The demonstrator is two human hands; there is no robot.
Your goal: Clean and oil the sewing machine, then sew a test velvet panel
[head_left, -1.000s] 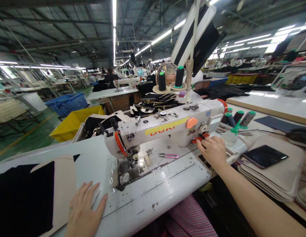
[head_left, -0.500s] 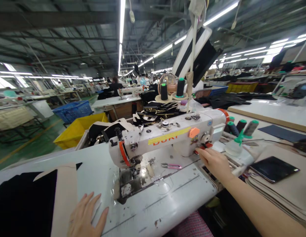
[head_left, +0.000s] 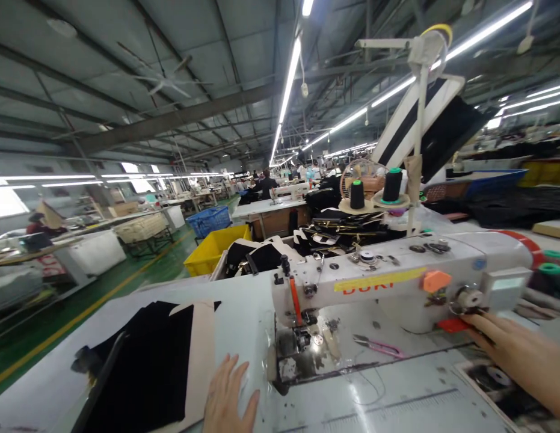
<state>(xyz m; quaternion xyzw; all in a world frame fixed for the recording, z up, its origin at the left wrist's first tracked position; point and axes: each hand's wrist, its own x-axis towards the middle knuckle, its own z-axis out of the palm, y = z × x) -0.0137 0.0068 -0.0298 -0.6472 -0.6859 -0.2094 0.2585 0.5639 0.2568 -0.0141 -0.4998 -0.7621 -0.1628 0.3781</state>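
Observation:
My left hand (head_left: 230, 397) lies palm down with fingers spread on the sewing machine's pale table (head_left: 243, 319). Just left of it are black fabric pieces (head_left: 148, 367) with a beige edge strip (head_left: 201, 355). My right hand (head_left: 518, 355) reaches to the lower right of the white sewing machine (head_left: 397, 270). Its fingers, drawn together and partly hidden, are at a red lever (head_left: 453, 325) below a round metal bobbin winder (head_left: 469, 299). Pink-handled thread snips (head_left: 381, 347) lie on the machine bed, right of the needle area (head_left: 307, 340).
Behind the machine lies a heap of black pieces with zippers (head_left: 338, 234). Two black thread cones (head_left: 391, 185) stand by a pole (head_left: 419, 144). A yellow bin (head_left: 216, 246) and a blue basket (head_left: 210, 221) stand left. A dark curved bar (head_left: 103, 379) crosses the black fabric.
My view has swung left and up, so the machine appears farther right and more of the left aisle shows. My left hand stays flat; my right hand remains at the red lever.

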